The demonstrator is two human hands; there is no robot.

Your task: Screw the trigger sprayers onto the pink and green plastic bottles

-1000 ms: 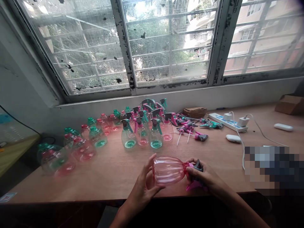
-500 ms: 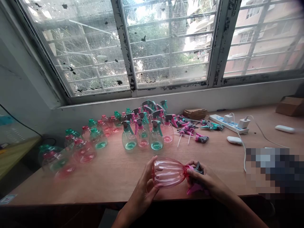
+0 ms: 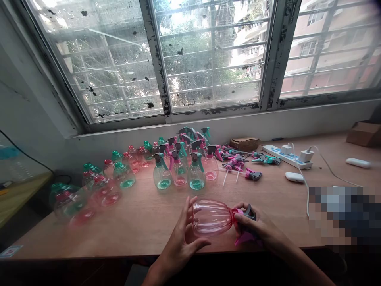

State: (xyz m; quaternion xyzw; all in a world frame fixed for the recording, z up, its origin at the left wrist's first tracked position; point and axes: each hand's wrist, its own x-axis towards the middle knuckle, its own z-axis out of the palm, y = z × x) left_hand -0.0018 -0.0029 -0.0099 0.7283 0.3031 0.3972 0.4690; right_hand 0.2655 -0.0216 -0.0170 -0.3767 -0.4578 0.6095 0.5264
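A clear pink bottle [image 3: 212, 217] lies sideways above the table's front edge, its base to the left. My right hand [image 3: 253, 222] is closed around the grey and pink trigger sprayer [image 3: 249, 213] at the bottle's neck. Part of the sprayer is hidden by the fingers. At the base, my left hand [image 3: 183, 234] is open, with its fingers along the far side and its thumb stretched out below the bottle. Whether those fingers touch the base, I cannot tell. Several loose trigger sprayers [image 3: 253, 174] lie in a pile beyond my right hand.
Several spray bottles with sprayers fitted [image 3: 196, 174] stand mid-table. Bottles without sprayers [image 3: 108, 190] stand to the left. A power strip [image 3: 285, 156] with cables, a white case [image 3: 294, 177] and a cardboard box [image 3: 364, 133] are on the right. A window spans the back.
My left thumb has come away from the bottle and my left fingers have spread. My right hand keeps its hold, and the bottle has hardly moved.
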